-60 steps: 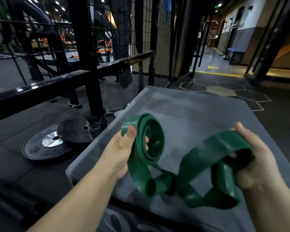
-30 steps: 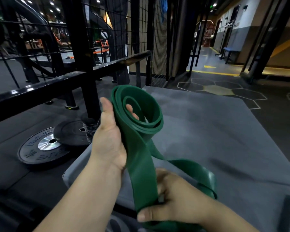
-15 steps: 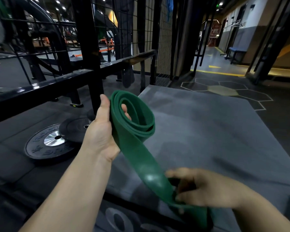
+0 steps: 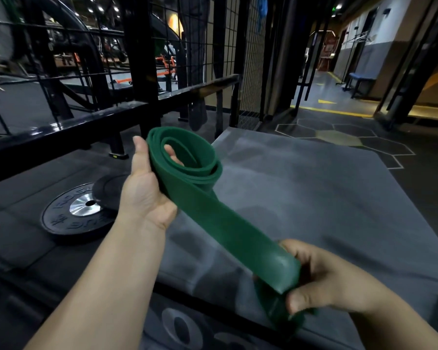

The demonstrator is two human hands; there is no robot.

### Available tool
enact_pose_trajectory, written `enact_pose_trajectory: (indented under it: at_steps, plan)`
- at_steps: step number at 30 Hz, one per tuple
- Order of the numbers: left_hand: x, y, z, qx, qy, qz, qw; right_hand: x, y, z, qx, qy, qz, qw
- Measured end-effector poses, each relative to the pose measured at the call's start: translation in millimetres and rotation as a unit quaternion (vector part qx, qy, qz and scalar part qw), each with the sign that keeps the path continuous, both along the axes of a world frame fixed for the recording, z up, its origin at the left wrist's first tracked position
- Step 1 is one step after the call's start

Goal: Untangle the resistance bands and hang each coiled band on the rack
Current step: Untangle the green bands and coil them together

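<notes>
Holds a green resistance band (image 4: 213, 218) in mid-air over a grey padded platform (image 4: 326, 198), one end in each hand. Grips the coiled end with the left hand (image 4: 147, 190), thumb flat along the outside of the loops and fingertips (image 4: 173, 157) showing through the centre of the coil. Pinches the folded far end with the right hand (image 4: 326, 281), thumb on the near side of the fold and fingers curled behind it, low at the right of frame. Runs the flat strap straight between the two hands, slanting down from upper left to lower right. Stands beside a black steel frame (image 4: 68, 132) with a horizontal rail, backed by wire mesh panels (image 4: 250, 59). Overlooks two black weight plates (image 4: 68, 218) lying flat and partly overlapped on the dark floor, just left of the left wrist. Faces a corridor at upper right, with hexagon floor markings (image 4: 339, 137) and a blue bench (image 4: 362, 77) by the wall.
</notes>
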State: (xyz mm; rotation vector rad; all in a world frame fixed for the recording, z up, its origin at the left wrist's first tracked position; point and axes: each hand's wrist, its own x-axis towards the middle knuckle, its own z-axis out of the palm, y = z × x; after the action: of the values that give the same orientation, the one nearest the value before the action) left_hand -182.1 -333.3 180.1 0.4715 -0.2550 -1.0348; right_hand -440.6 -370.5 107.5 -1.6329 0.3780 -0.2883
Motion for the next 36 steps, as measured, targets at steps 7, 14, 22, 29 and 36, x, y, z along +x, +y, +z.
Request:
enact_pose_trajectory:
  at_steps: [7, 14, 22, 29, 36]
  plan:
    - [20.0, 6.0, 5.0, -0.019, 0.037, -0.003, 0.999, 4.8, 4.0, 17.4, -0.452, 0.335, -0.227, 0.795]
    - [9.0, 7.2, -6.3, 0.022, -0.044, -0.139, 0.989, -10.8, -14.4, 27.8, -0.425, 0.366, -0.348, 0.751]
    - [-23.0, 15.7, -25.6, -0.011, -0.259, -0.363, 0.895, -25.2, -36.4, 8.2, -0.203, 0.278, -0.252, 0.904]
    - [-53.2, 19.5, -35.5, -0.003, -0.388, -0.5, 0.774, -10.9, -22.3, 15.1, -0.394, 0.378, -0.213, 0.81]
    - [-53.7, 14.7, -37.5, 0.1, -0.506, -0.46, 0.723, -31.4, -20.4, 27.4, -0.454, 0.286, -0.276, 0.797]
